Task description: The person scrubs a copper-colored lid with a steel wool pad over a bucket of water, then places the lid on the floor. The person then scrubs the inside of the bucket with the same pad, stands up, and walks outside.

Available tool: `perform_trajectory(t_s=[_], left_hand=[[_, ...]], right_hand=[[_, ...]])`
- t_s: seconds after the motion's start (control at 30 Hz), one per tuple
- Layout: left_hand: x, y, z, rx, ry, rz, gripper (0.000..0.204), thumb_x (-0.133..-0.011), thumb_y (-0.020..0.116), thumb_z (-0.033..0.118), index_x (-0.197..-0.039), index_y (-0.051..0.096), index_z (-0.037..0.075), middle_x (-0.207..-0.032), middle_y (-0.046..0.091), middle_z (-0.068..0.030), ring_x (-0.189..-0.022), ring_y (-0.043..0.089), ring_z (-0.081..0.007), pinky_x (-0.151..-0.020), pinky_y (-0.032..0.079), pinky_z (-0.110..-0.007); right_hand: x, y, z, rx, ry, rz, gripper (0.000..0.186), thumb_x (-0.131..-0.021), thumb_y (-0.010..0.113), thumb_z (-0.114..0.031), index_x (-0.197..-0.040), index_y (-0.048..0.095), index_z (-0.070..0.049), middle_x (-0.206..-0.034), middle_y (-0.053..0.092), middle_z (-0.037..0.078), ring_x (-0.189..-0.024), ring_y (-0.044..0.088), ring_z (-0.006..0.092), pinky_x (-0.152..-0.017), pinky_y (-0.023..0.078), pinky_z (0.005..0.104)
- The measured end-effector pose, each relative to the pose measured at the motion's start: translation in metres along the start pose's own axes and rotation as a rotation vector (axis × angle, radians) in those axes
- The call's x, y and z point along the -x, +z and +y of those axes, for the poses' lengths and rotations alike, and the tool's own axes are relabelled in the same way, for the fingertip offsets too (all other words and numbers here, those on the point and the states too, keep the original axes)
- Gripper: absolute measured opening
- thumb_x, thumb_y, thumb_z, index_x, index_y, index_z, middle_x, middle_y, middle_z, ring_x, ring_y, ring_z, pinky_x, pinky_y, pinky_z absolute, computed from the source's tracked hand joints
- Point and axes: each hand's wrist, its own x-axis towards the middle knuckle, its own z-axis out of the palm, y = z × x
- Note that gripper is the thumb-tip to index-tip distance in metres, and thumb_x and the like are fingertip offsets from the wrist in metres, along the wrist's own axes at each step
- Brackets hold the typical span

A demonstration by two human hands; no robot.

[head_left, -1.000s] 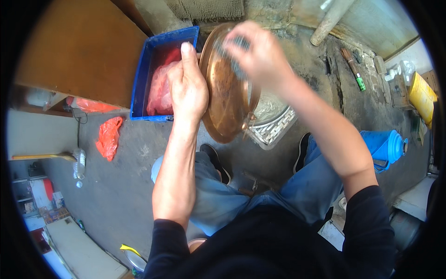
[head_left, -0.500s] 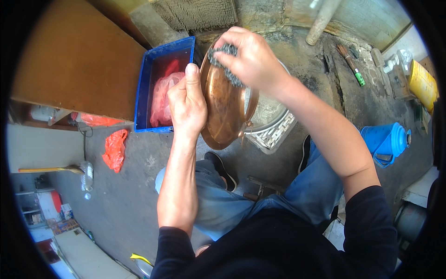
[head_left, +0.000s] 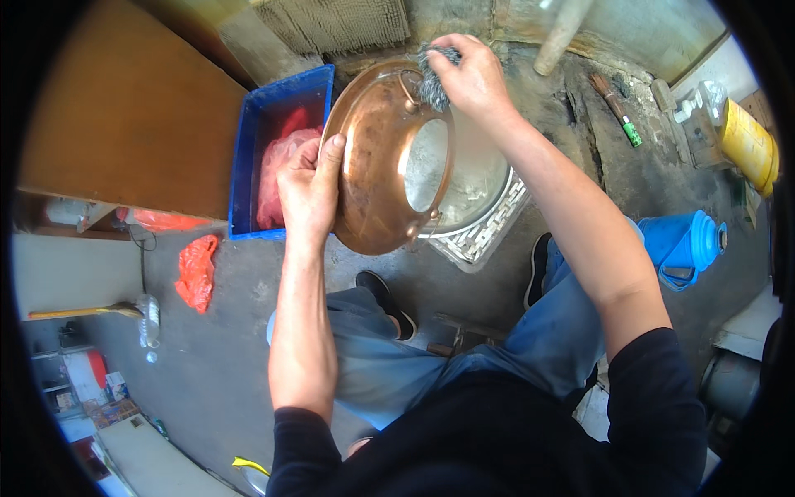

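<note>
My left hand (head_left: pixel 308 186) grips the left rim of a wide copper vessel (head_left: pixel 364 166), thumb over the edge. The vessel is tilted on its side, with a large round opening and small ring handles. In my right hand (head_left: pixel 474 79), a grey steel wool scourer (head_left: pixel 432 81) is pinched against or just beside the vessel's upper right edge, near a ring handle. Behind the vessel is a round basin (head_left: pixel 484 203) of cloudy water, on a white slatted plastic stand (head_left: pixel 476 244). The vessel covers the basin's left part.
A blue crate (head_left: pixel 240 182) with pink-red plastic bags stands left of the vessel, beside a brown cabinet (head_left: pixel 124 116). A red plastic bag (head_left: pixel 197 273) lies on the floor. On the right are a blue flask (head_left: pixel 683 244), a brush (head_left: pixel 617 108) and a yellow container (head_left: pixel 748 149).
The vessel has turned so its opening and upper handle show more. My right hand with the scourer has moved right and slightly up, from the inner face to the edge.
</note>
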Motion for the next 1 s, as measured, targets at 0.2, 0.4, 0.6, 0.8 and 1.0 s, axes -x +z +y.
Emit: perform_trajectory(t_s=[0.2, 0.4, 0.6, 0.8, 1.0], left_hand=[[-0.027, 0.006, -0.062, -0.023, 0.007, -0.026, 0.034, -0.104, 0.058, 0.028, -0.097, 0.071, -0.003, -0.081, 0.067, 0.0002, -0.071, 0.055, -0.006, -0.064, 0.046, -0.024], [-0.045, -0.018, -0.087, 0.019, -0.157, -0.026, 0.032, -0.105, 0.055, 0.022, -0.12, 0.065, -0.005, -0.101, 0.072, -0.0072, -0.084, 0.064, -0.0105, -0.076, 0.052, -0.025], [-0.054, -0.034, -0.081, 0.188, -0.212, -0.089, 0.035, -0.103, 0.053, 0.011, -0.133, 0.057, -0.005, -0.123, 0.067, -0.0134, -0.108, 0.064, -0.016, -0.095, 0.051, -0.029], [-0.065, -0.014, -0.087, 0.117, -0.201, 0.028, 0.028, -0.099, 0.053, 0.009, -0.119, 0.065, -0.006, -0.108, 0.07, -0.0101, -0.097, 0.063, -0.0132, -0.087, 0.05, -0.026], [-0.06, -0.016, -0.082, -0.299, 0.058, 0.149, 0.033, -0.099, 0.064, 0.027, -0.094, 0.071, -0.005, -0.075, 0.069, -0.0074, -0.07, 0.058, -0.0099, -0.066, 0.049, -0.03]], right_hand=[[0.036, 0.02, 0.161, 0.076, 0.513, -0.169, 0.03, -0.089, 0.063, -0.025, -0.107, 0.072, -0.002, -0.104, 0.071, 0.024, -0.094, 0.069, 0.0381, -0.087, 0.054, 0.044], [0.103, 0.055, 0.169, 0.543, 0.224, -0.405, 0.05, -0.093, 0.052, -0.019, -0.142, 0.051, -0.007, -0.152, 0.039, 0.021, -0.138, 0.041, 0.04, -0.111, 0.037, 0.0531], [0.121, 0.069, 0.197, 0.578, 0.031, -0.408, 0.054, -0.093, 0.055, -0.016, -0.145, 0.046, -0.005, -0.155, 0.033, 0.021, -0.145, 0.031, 0.0375, -0.119, 0.028, 0.0524], [0.086, 0.073, 0.233, 0.405, 0.019, -0.349, 0.051, -0.09, 0.06, -0.001, -0.139, 0.05, -0.001, -0.135, 0.056, 0.025, -0.127, 0.054, 0.0376, -0.11, 0.043, 0.0423], [-0.039, 0.06, 0.058, -0.105, 0.139, -0.516, 0.047, -0.086, 0.067, -0.026, -0.125, 0.062, -0.001, -0.126, 0.064, 0.021, -0.118, 0.061, 0.0311, -0.102, 0.047, 0.0388]])
